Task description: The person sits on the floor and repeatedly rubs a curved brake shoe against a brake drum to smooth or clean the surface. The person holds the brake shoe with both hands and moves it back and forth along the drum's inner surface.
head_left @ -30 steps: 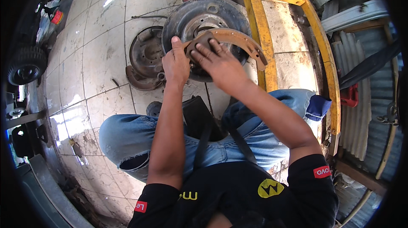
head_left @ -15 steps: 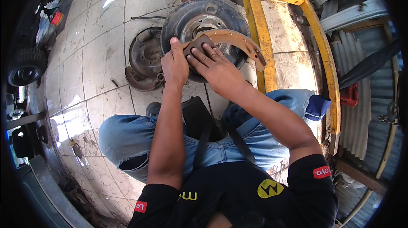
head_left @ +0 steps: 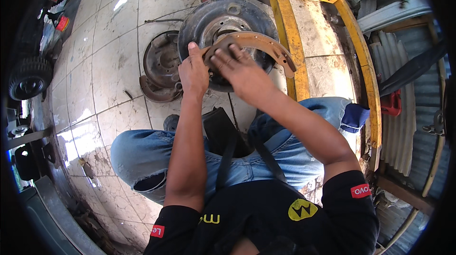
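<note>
The plate [head_left: 154, 62] lay on the tiled floor [head_left: 114, 65] at ten o'clock from the left hand [head_left: 193, 72]. That hand was closed around the near end of the shoe [head_left: 259, 40], thumb pointing to twelve; a firm hold there looked key to stopping the shoe from twisting. The dark pad [head_left: 221, 45] sat against the shoe at two o'clock from the left hand, beneath the blurred fingers of the right hand [head_left: 246, 78], laid nearly flat. Whether the right thumb clasped the pad, I could not tell. Level, even pressure following the curve would probably have served best, with fingertips clear of the edges. The drum [head_left: 205, 15] showed behind. The shoe arched to its unsupported end at three o'clock, overlapping the yellow frame [head_left: 295, 50] in view, so short, controlled strokes seemed wise.
</note>
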`<state>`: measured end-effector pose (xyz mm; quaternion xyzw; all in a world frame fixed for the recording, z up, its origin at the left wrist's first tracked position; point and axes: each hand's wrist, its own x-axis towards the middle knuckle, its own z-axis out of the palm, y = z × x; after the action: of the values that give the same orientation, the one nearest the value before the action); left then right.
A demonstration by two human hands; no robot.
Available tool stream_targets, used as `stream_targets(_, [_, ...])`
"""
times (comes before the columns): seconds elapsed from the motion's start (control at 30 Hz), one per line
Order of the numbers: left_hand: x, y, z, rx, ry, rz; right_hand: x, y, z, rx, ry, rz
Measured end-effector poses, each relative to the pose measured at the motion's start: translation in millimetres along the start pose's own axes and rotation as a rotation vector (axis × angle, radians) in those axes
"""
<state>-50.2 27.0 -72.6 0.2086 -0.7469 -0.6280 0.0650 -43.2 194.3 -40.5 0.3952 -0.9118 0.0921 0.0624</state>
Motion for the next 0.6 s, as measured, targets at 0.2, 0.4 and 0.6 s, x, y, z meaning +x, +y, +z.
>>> stream_targets(0.2, [6.1, -10.4, -1.7, -0.068, -0.021, -0.043, 4.5, 11.8, 1.3, -0.012, -0.002, 0.074])
stream_targets(0.4, [3.7, -6.4, 1.9, -0.109, 0.016, -0.026, 8.7, 21.1, 1.0, 0.054, 0.022, 0.075])
stream_targets(0.6, [2.1, -3.0, -0.3, -0.023, -0.007, 0.021, 3.5, 5.8, 2.1, 0.027, 0.033, -0.012])
